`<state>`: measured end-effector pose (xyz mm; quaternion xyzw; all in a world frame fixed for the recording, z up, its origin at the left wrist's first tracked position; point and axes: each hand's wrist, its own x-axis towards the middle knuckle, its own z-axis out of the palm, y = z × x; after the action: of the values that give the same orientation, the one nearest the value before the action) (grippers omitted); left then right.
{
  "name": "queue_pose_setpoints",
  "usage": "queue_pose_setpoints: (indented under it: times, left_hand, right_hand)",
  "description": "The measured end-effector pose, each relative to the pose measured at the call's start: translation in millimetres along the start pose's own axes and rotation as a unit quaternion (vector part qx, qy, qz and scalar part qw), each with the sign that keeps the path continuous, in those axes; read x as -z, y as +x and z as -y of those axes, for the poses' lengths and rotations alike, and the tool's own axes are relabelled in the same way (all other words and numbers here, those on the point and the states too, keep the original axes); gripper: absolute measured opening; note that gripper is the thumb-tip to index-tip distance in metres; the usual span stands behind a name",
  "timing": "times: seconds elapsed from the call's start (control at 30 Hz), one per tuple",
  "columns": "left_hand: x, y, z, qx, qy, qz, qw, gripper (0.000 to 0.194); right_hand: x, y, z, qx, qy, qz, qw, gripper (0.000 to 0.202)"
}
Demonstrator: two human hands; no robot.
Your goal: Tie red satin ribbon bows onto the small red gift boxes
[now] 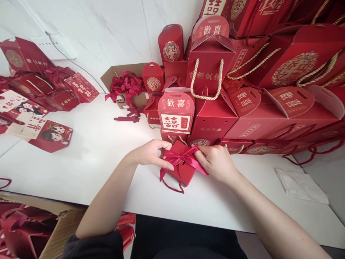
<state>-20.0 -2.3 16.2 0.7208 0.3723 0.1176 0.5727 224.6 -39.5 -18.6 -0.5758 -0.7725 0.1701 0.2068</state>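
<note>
- From my remote seat I see a small red card box (180, 172) on a smooth white table (94, 158), directly between the two hands.
- A glossy crimson satin bow (181, 158) crosses its top left to right, one loop toward each hand, the tails falling nearward. The top looks nearly square, so I can't pick out a long axis.
- The bare right hand (218, 163) pinches the right loop between thumb and fingertips.
- The bare left hand (151, 153) curls about the left loop and box edge; I cannot tell whether it grips ribbon or card.
- The hands are apart, about equally near the knot.
- A dark-red twisted cord handle (172, 189) droops on the box's near side.
- Just beyond, a tall stack of red card boxes (212, 122) crowds the far side and spreads right; far left, a brown cardboard carton (107, 77) holds loose crimson ribbons (125, 86).
</note>
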Motion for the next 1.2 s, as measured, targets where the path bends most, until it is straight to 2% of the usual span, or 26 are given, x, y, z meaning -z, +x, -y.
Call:
queue_pose_setpoints:
  times: [0.23, 0.33, 0.4, 0.5, 0.57, 0.63, 0.67, 0.77, 0.83, 0.9, 0.93, 1.0, 1.07, 1.1, 1.13, 1.2]
  left_hand:
    - [4.0, 0.7, 6.1, -0.023, 0.003, -0.006, 1.000, 0.039]
    - [14.8, -5.4, 8.2, -0.045, 0.025, -0.022, 0.998, 0.035]
    - [26.3, -13.5, 7.4, -0.053, 0.037, -0.040, 0.997, 0.029]
    - [42.1, -30.8, 2.5, -0.041, 0.053, -0.112, 0.991, 0.053]
    - [43.0, -44.1, -3.1, -0.016, 0.090, -0.181, 0.979, 0.051]
    - [29.7, -56.4, -8.9, 0.012, 0.145, -0.236, 0.961, 0.048]
    - [17.6, -61.5, -11.2, 0.023, 0.169, -0.253, 0.952, 0.055]
    - [-30.8, -70.5, -12.4, 0.050, 0.200, -0.266, 0.942, 0.106]
    - [-58.9, -73.0, -8.4, 0.066, 0.187, -0.282, 0.939, 0.110]
    - [-71.2, -76.8, -1.5, 0.074, 0.172, -0.311, 0.932, 0.106]
    - [-69.5, -80.5, 3.0, 0.078, 0.167, -0.327, 0.927, 0.105]
    - [-51.1, -91.9, 13.8, 0.093, 0.161, -0.359, 0.914, 0.107]
    - [-17.6, -106.8, 26.9, 0.134, 0.170, -0.406, 0.888, 0.109]
    - [2.0, -114.1, 33.8, 0.163, 0.171, -0.446, 0.864, 0.111]
    - [21.8, -120.6, 40.4, 0.190, 0.178, -0.509, 0.820, 0.111]
    - [57.2, -129.1, 51.1, 0.208, 0.225, -0.636, 0.708, 0.101]
  right_hand:
    - [2.2, 1.2, 2.0, 0.002, 0.009, 0.009, 1.000, 0.046]
    - [11.5, 0.4, 2.1, 0.046, 0.085, 0.078, 0.992, 0.037]
    - [17.5, -0.4, 1.1, 0.074, 0.155, 0.133, 0.976, 0.031]
    - [21.2, -0.4, -1.3, 0.087, 0.225, 0.177, 0.954, 0.039]
    - [19.7, 0.7, -3.1, 0.077, 0.226, 0.166, 0.957, 0.038]
    - [16.8, 2.1, -4.6, 0.062, 0.189, 0.125, 0.972, 0.038]
    - [15.3, 2.5, -5.1, 0.057, 0.167, 0.104, 0.979, 0.040]
    - [11.8, 2.1, -5.8, 0.054, 0.140, 0.063, 0.987, 0.043]
    - [10.4, 0.4, -5.9, 0.056, 0.135, 0.046, 0.988, 0.041]
    - [9.2, -1.6, -6.2, 0.059, 0.123, 0.031, 0.990, 0.040]
    - [8.6, -2.5, -6.4, 0.062, 0.117, 0.026, 0.991, 0.040]
    - [7.6, -3.7, -6.6, 0.071, 0.106, 0.023, 0.992, 0.041]
    - [6.9, -4.2, -6.3, 0.076, 0.092, 0.031, 0.992, 0.041]
    - [6.7, -4.3, -5.8, 0.078, 0.084, 0.039, 0.993, 0.041]
    - [6.4, -4.4, -5.2, 0.079, 0.077, 0.047, 0.993, 0.040]
    - [6.1, -4.4, -3.8, 0.085, 0.067, 0.062, 0.992, 0.040]
